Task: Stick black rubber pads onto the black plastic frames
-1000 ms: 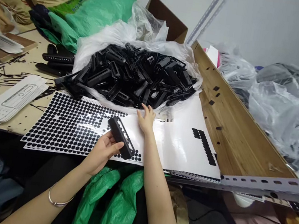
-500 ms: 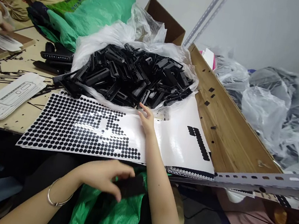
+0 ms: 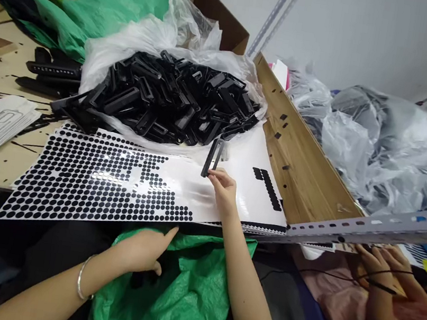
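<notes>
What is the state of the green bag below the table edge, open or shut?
Open: the rim of the green bag is spread apart, and its dark inside shows beside the left hand.

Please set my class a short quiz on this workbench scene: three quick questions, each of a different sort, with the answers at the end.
1. True or false: the silver bracelet is on the same arm as the hand holding the slim black frame.

2. Multiple choice: what is directly below the left hand?
A) The cardboard box
B) The open green bag
C) The stack of printed cards

3. Fill in the blank: the white sheet in front of the heap of black parts carries rows of black ____.

Key: 1. False; 2. B; 3. dots
</notes>
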Tool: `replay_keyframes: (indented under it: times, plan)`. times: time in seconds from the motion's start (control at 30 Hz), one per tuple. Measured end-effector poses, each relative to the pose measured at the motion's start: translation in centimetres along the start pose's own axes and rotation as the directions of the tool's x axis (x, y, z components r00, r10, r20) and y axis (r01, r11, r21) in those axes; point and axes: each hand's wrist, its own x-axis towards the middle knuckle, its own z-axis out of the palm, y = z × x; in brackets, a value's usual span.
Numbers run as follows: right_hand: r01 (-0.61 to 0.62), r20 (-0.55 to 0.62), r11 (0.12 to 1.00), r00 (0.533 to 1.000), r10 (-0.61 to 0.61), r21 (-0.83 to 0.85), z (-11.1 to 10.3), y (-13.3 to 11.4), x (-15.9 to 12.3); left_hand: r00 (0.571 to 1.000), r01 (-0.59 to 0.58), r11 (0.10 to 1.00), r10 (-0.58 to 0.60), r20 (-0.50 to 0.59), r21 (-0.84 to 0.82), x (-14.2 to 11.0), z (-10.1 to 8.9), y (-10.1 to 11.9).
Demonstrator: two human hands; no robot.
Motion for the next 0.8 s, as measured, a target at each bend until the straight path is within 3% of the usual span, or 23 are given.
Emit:
replay_keyframes:
  times: [0.07,0.17,0.23,0.3,0.37,0.43,0.53,0.67,0.8]
  plan:
    - [-0.066,0.047,0.994,0.997,0.062,0.087,-0.3,-0.6,-1.7,0.996,-0.089,0.964,0.088,-0.015,-0.251,-0.3,-1.0,0.1]
    - [-0.217,0.175,0.943,0.969,0.176,0.253,0.0,-1.5,-4.5,0.972,-0.235,0.707,0.155,-0.179,-0.667,-0.2,-2.5,0.8]
    - [-0.310,0.288,0.915,0.929,0.233,0.260,0.7,-2.1,-6.2,0.933,-0.346,0.517,0.102,-0.345,-0.783,0.3,-3.4,1.0]
    - [-0.352,0.358,0.918,0.893,0.272,0.183,1.4,-2.6,-7.3,0.882,-0.438,0.406,0.020,-0.472,-0.802,0.9,-4.0,1.0]
    - [-0.290,0.343,0.957,0.900,0.270,0.008,1.6,-2.9,-7.7,0.827,-0.494,0.373,-0.079,-0.557,-0.786,1.4,-4.4,0.8]
    - [-0.117,0.300,0.954,0.932,0.201,-0.275,1.3,-2.9,-7.5,0.781,-0.508,0.388,-0.168,-0.601,-0.769,1.7,-4.6,0.6]
    - [0.111,0.340,0.791,0.932,0.128,-0.602,0.4,-2.2,-6.9,0.776,-0.482,0.398,-0.221,-0.591,-0.781,1.5,-4.9,0.7]
    - [0.178,0.413,0.744,0.900,0.143,-0.644,-0.1,-1.3,-6.4,0.819,-0.452,0.373,-0.188,-0.543,-0.810,1.1,-5.0,0.9]
    - [0.079,0.367,0.825,0.916,0.162,-0.560,0.1,-1.7,-6.5,0.837,-0.447,0.348,-0.162,-0.523,-0.824,1.0,-4.9,0.9]
